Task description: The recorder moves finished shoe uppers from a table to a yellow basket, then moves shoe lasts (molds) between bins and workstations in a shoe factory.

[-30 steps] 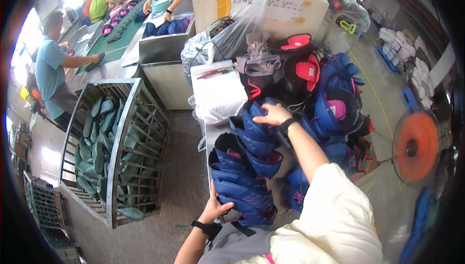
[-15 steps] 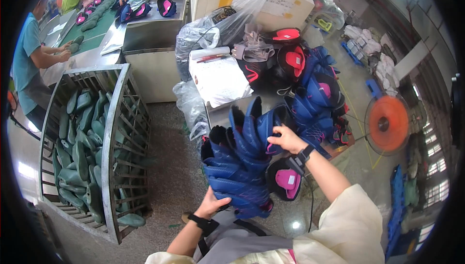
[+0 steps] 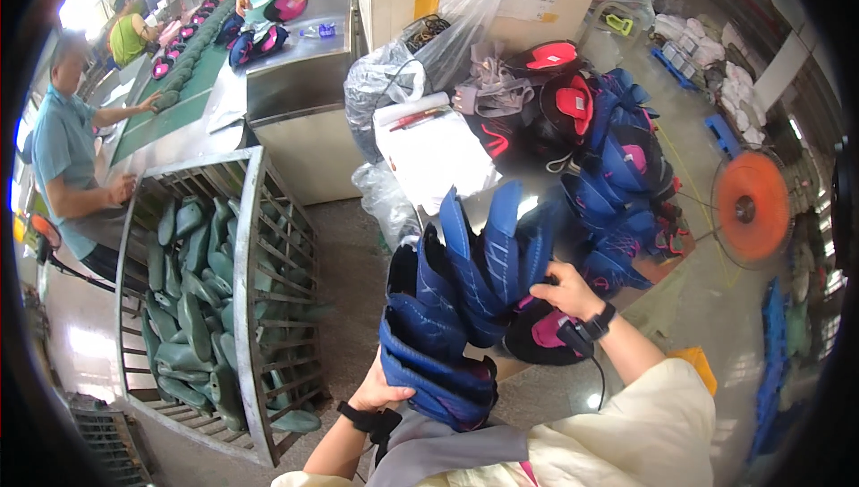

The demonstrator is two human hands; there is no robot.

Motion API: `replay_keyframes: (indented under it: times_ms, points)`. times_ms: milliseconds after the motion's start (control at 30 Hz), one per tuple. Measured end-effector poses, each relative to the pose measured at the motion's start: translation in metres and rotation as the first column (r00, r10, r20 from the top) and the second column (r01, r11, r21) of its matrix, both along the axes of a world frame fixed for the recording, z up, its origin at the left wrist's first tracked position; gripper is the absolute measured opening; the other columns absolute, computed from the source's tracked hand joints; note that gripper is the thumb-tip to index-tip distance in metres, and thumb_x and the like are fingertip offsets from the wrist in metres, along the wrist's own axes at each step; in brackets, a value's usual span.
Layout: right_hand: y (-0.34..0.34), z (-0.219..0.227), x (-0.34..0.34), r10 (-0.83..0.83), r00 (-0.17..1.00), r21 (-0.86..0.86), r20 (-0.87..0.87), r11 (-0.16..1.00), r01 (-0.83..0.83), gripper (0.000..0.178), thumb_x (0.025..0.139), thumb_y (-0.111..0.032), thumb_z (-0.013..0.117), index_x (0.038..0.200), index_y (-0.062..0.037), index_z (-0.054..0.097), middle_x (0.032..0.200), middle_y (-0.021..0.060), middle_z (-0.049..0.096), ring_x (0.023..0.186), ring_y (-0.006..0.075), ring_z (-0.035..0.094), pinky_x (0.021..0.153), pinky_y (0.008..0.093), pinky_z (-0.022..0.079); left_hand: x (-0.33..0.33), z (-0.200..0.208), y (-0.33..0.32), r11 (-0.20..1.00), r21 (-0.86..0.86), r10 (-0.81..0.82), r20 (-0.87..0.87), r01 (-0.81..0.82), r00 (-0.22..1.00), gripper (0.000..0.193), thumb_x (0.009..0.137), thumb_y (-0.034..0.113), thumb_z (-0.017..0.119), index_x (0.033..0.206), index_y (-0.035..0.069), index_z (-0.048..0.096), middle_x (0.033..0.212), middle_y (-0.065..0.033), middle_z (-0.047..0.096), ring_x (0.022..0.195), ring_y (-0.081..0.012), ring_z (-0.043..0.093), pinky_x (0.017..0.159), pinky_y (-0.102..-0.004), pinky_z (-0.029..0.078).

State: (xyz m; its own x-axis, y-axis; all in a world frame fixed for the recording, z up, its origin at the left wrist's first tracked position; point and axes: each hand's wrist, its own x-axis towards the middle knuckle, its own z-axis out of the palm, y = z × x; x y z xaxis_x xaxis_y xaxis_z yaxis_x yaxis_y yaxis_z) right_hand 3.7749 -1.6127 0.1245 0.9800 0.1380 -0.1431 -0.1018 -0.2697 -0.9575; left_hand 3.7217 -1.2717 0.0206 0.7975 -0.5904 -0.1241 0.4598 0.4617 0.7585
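A fanned stack of nested blue shoe uppers (image 3: 436, 304) with pink trim is held up in front of my body. My left hand (image 3: 383, 387) grips its lower left end, fingers hidden underneath and thumb across the side. At the stack's right end, my right hand (image 3: 573, 292) is closed on a blue upper, its thumb pointing left. Just below that hand is a dark upper with a pink lining (image 3: 548, 330). More blue uppers (image 3: 617, 174) are heaped to the right, beside black uppers with red linings (image 3: 568, 104).
A metal cage (image 3: 253, 308) full of green shoe lasts (image 3: 192, 317) stands to the left. Papers (image 3: 438, 152) and plastic bags lie ahead. One co-worker (image 3: 67, 147) stands behind the cage, another at a metal-topped bench (image 3: 300, 71). An orange fan (image 3: 750, 210) stands right.
The uppers in my hands have spread wider apart, and my right hand has shifted right and slightly down. The co-worker at left now reaches to the belt; another lifts a pink-lined upper.
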Motion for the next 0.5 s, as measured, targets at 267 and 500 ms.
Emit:
replay_keyframes:
  times_ms: [267,500]
  points:
    - [0.056,0.110,0.095,0.054,0.766,-0.115,0.641,0.993,0.027,0.020,0.071,-0.013,0.070,0.087,-0.0040,0.064,0.098,0.0087,0.055,0.100,0.0213,0.049,0.083,0.0300,0.038,0.120,0.145,0.043,0.995,0.033,0.082,0.324,-0.098,0.943,0.107,0.052,0.025,0.084,0.132,-0.001,0.019,0.127,-0.0167,0.040,0.114,-0.0283,0.044,0.095,-0.0388,0.036]
    - [0.107,0.107,0.210,-0.111,0.794,0.153,0.598,0.988,0.023,0.022,0.074,-0.012,0.067,0.091,-0.0002,0.061,0.085,0.0034,0.060,0.085,0.0124,0.052,0.080,0.0262,0.039,0.230,0.179,0.095,0.932,0.080,0.264,0.517,-0.354,0.814,0.106,0.056,0.034,0.081,0.136,0.002,0.020,0.124,-0.0071,0.039,0.116,-0.0191,0.038,0.098,-0.0322,0.029]
